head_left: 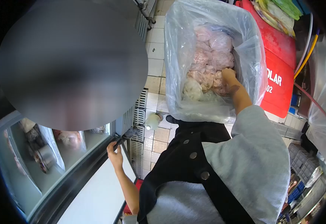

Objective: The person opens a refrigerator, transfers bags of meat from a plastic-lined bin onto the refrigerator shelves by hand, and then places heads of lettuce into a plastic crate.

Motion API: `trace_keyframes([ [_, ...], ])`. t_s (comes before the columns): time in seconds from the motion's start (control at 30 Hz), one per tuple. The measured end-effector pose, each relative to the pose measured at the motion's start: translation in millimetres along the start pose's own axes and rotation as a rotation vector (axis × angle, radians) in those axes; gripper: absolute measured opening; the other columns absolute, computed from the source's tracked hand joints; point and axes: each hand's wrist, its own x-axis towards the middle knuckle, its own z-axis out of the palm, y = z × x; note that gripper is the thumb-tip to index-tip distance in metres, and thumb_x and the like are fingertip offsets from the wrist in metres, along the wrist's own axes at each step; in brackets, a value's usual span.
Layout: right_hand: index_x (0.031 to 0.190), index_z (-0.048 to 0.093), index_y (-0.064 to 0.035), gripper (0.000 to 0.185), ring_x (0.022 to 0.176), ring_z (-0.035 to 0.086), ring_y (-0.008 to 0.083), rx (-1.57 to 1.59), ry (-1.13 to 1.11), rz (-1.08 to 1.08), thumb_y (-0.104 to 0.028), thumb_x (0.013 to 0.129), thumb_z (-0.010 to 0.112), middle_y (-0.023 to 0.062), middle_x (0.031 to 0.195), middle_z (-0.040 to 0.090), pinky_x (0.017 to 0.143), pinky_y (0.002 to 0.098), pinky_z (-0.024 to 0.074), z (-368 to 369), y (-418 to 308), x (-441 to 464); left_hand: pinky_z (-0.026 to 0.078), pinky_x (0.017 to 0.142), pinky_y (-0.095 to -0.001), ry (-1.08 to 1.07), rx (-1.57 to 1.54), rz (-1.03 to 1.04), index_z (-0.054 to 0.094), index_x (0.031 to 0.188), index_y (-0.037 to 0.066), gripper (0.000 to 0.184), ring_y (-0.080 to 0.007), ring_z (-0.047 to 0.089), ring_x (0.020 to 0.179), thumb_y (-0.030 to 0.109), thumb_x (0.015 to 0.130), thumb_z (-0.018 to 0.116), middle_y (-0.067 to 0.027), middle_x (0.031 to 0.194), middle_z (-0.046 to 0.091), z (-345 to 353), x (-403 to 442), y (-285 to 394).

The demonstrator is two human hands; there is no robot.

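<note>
My right hand (230,77) reaches down into a large bin lined with a clear plastic liner (181,41). Its fingers are closed at the edge of a clear plastic bag of pinkish raw meat (219,82); the fingertips are hidden. Several similar bags of meat (222,58) are piled around it, and a paler bag (192,89) lies at the near left. On the left side, my left hand (114,154) has its fingers curled over the dark edge of an open refrigerator door (92,160).
The refrigerator (25,156) holds trays, wrapped food and a metal container (44,158). A red lid (278,74) hangs at the bin's right. On the tiled floor stands a bottle (153,121) beside drain grates (137,128). Crates (304,164) lie lower right. A large blurred disc covers the upper left.
</note>
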Motion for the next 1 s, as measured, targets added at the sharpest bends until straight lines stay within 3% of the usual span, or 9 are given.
trace_keyframes([
  [0.07,0.085,0.071,-0.0064,0.025,0.089,0.068,0.0281,0.069,0.047,0.014,-0.013,0.061,0.072,0.0138,0.094,0.069,0.074,0.0399,0.0556,1.7,-3.3,-14.8,0.043,0.091,-0.0357,-0.048,-0.089,0.008,0.062,0.103,-0.002,0.025,-0.0293,0.058,0.102,0.005,0.079,0.064,-0.0166,0.104,0.061,15.9,2.3,18.3],
  [0.2,0.086,0.071,-0.0059,0.023,0.088,0.067,0.0298,0.176,0.093,0.01,-0.011,0.065,0.067,0.0164,0.091,0.069,0.076,0.0396,0.055,-3.6,-8.3,-30.7,0.043,0.091,-0.033,-0.163,-0.229,0.005,0.059,0.11,-0.002,0.028,-0.0252,0.058,0.1,0.006,0.083,0.062,-0.0138,0.105,0.062,46.9,6.0,44.9],
  [0.37,0.09,0.069,-0.0068,0.028,0.086,0.065,0.0369,0.307,0.356,-0.011,-0.009,0.062,0.067,0.0198,0.089,0.067,0.073,0.0431,0.053,-125.9,-15.1,-115.1,0.044,0.091,-0.0285,-0.44,-0.911,-0.02,0.058,0.115,0.001,0.026,-0.0204,0.059,0.104,0.01,0.091,0.055,-0.0107,0.11,0.062,59.5,17.4,140.5],
  [0.43,0.091,0.066,-0.007,0.029,0.085,0.063,0.0402,0.469,0.535,-0.105,-0.006,0.062,0.067,0.0223,0.09,0.064,0.071,0.0445,0.0508,-195.2,-28.6,-174.5,0.044,0.093,-0.0313,-0.625,-1.251,-0.143,0.054,0.12,0.001,0.032,-0.0218,0.058,0.108,0.02,0.093,0.055,-0.0133,0.113,0.061,47.0,17.9,200.4],
  [0.6,0.082,0.057,-0.0041,0.02,0.077,0.056,0.04,0.623,1.204,-0.497,-0.002,0.064,0.065,0.0184,0.079,0.058,0.065,0.0448,0.043,-291.2,-123.1,-288.8,0.033,0.105,-0.0405,-1.256,-1.917,0.022,0.036,0.138,0.007,0.069,-0.0272,0.043,0.126,0.055,0.09,0.049,-0.0159,0.138,0.044,18.3,28.3,291.4],
  [0.73,0.086,0.057,-0.0059,0.029,0.079,0.052,0.0378,0.515,1.38,-1.012,-0.003,0.06,0.069,0.0127,0.08,0.052,0.07,0.0425,0.042,-289.0,-203.8,-338.3,0.029,0.108,-0.0461,-0.908,-2.317,0.261,0.035,0.139,0.005,0.089,-0.0275,0.04,0.128,0.069,0.078,0.054,-0.0134,0.138,0.044,-71.0,42.4,281.1],
  [0.83,0.093,0.056,-0.007,0.04,0.095,0.05,0.0348,0.503,1.205,-1.263,-0.013,0.059,0.076,0.01,0.091,0.053,0.079,0.0434,0.0417,-282.6,-251.7,-371.0,0.035,0.105,-0.0505,-0.581,-2.354,0.143,0.041,0.134,0.003,0.078,-0.0303,0.05,0.12,0.056,0.08,0.061,-0.0148,0.129,0.052,-110.2,34.0,217.5],
  [0.87,0.096,0.055,-0.0071,0.045,0.101,0.049,0.0335,0.515,1.124,-1.324,-0.017,0.059,0.078,0.009,0.096,0.053,0.082,0.0436,0.0418,-284.6,-269.1,-380.0,0.043,0.099,-0.0486,-0.567,-2.447,0.205,0.043,0.131,0.002,0.065,-0.0305,0.055,0.114,0.039,0.083,0.065,-0.0166,0.124,0.055,-116.1,30.3,191.7],
  [1.0,0.132,0.037,-0.003,0.079,0.123,0.04,0.0251,1.552,0.579,-1.305,-0.021,0.067,0.08,0.0105,0.118,0.052,0.099,0.0408,0.0385,-293.7,-329.1,-392.1,0.055,0.085,-0.0394,-0.141,-2.147,0.161,0.046,0.127,0.0,0.052,-0.0258,0.062,0.1,0.007,0.08,0.067,-0.0158,0.117,0.058,-148.1,-0.2,144.8],
])
